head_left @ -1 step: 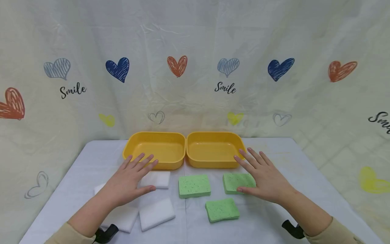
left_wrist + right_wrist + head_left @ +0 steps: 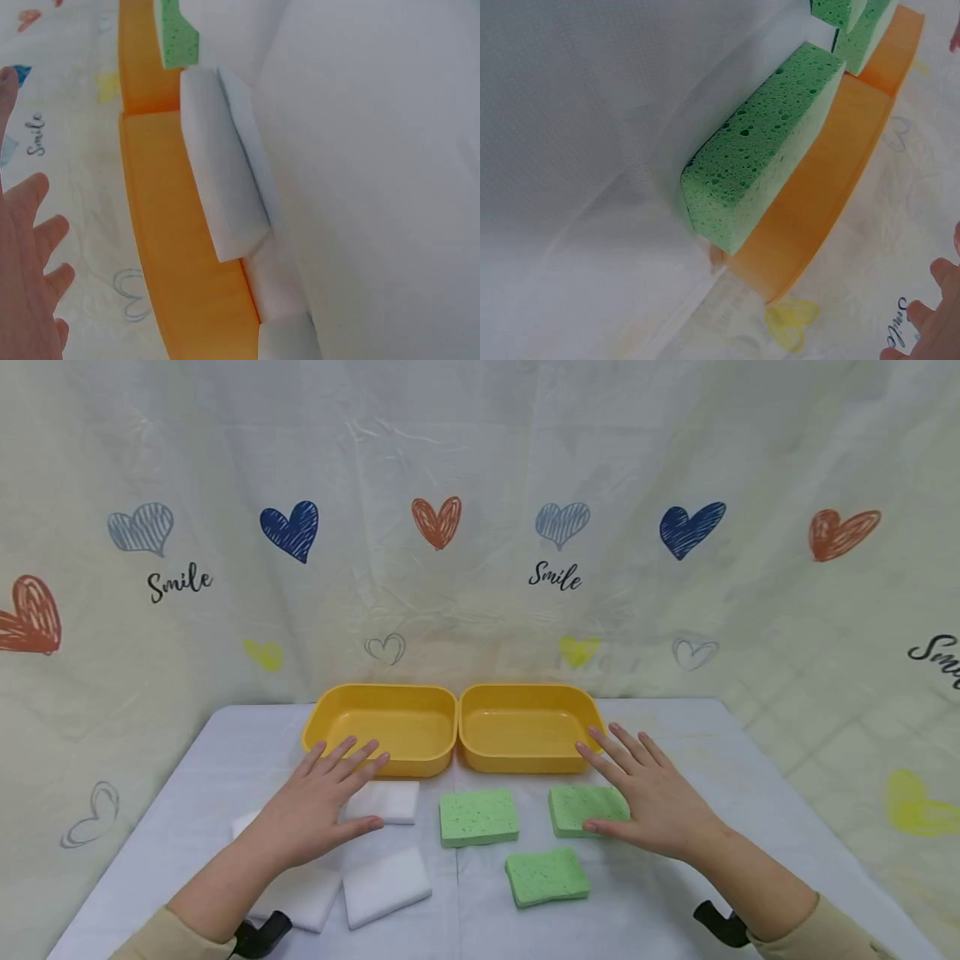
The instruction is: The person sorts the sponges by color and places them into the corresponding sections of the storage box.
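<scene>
My left hand (image 2: 315,810) is held palm down with its fingers spread and straight, holding nothing. In the head view it overlaps several white sponge-like blocks, among them a rear one (image 2: 393,802) and a front one (image 2: 387,887), and hides part of the group. On the other side, my right hand (image 2: 648,793) is spread the same way, also holding nothing. Its thumb and palm overlap a green sponge (image 2: 581,810). Two more green sponges, one at mid-table (image 2: 478,817) and one nearer me (image 2: 547,877), lie flat on the cloth. Fingers show at the edges of both wrist views.
Two yellow trays, a left one (image 2: 390,714) and a right one (image 2: 531,714), stand side by side at the back, with nothing inside. A white cloth (image 2: 457,935) covers the table. Behind it hangs a curtain (image 2: 480,443) printed with hearts and "Smile".
</scene>
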A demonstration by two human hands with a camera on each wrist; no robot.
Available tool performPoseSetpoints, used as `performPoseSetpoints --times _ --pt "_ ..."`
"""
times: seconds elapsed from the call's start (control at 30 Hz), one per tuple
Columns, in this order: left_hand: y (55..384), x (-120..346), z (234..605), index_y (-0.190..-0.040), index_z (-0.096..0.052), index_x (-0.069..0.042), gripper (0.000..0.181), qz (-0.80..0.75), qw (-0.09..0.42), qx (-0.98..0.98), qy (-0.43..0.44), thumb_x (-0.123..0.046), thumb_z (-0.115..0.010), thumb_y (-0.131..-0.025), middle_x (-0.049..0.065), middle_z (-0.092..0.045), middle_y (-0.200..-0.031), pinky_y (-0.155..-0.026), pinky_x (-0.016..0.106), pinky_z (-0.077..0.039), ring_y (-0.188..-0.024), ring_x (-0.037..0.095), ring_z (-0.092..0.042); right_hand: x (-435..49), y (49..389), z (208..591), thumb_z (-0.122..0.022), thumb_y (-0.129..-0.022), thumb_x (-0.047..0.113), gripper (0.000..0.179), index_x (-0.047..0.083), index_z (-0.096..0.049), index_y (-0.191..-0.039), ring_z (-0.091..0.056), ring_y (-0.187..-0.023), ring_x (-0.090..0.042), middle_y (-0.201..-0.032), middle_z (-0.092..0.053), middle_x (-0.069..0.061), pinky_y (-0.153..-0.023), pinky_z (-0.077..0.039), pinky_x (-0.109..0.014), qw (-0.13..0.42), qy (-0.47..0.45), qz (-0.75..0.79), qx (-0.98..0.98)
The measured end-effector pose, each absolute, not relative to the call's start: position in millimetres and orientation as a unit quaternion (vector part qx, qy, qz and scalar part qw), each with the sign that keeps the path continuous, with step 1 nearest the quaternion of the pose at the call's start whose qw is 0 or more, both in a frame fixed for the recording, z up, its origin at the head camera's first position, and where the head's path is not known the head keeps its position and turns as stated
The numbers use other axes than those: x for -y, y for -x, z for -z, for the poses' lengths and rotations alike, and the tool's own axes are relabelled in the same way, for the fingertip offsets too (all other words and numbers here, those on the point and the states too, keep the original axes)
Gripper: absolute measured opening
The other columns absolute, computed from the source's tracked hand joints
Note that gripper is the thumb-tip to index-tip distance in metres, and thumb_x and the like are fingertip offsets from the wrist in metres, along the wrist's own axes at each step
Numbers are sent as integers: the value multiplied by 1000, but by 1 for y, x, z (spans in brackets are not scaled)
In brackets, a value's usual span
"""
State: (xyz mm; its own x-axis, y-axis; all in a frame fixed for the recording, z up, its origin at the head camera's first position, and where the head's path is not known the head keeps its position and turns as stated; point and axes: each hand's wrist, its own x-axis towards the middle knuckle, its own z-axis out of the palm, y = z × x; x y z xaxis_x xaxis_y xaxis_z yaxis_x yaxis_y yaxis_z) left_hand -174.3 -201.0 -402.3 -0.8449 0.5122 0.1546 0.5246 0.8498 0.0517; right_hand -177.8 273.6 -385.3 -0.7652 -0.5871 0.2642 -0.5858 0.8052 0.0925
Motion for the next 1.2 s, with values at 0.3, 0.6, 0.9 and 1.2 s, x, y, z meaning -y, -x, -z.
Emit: performPoseSetpoints --times 0.3,0.6,0.9,1.2 --pt "178 202 405 -158 -25 -31 85 38 63 963 258 -70 -53 -89 -5 -19 -165 -119 57 -5 -152 29 -11 -276 175 390 -59 -82 74 96 23 -29 -158 -18 -149 -37 -165 -16 1 -119 -13 -55 154 -316 -5 936" --pt "176 203 402 -158 -26 -28 86 40 59 967 246 -70 -54 -89 -3 -19 -165 -120 56 -3 -152 30 -10 -277 174 388 -58 -83 75 96 27 -23 -159 -13 -151 -33 -164 -22 -3 -119 -13 -56 138 -313 -6 940" --pt "176 201 396 -159 -25 -26 87 40 48 971 231 -74 -48 -89 -1 -18 -165 -121 51 5 -152 30 -7 -280 171 388 -57 -83 75 96 29 -22 -159 -16 -150 -34 -164 -22 -2 -119 -12 -55 132 -308 -10 942" --pt "182 205 397 -160 -21 -23 86 37 59 973 221 -64 -56 -92 3 -18 -165 -120 53 4 -151 33 -9 -280 170 388 -58 -83 75 95 29 -24 -159 -20 -148 -34 -163 -24 -2 -119 -15 -54 141 -315 -14 938"
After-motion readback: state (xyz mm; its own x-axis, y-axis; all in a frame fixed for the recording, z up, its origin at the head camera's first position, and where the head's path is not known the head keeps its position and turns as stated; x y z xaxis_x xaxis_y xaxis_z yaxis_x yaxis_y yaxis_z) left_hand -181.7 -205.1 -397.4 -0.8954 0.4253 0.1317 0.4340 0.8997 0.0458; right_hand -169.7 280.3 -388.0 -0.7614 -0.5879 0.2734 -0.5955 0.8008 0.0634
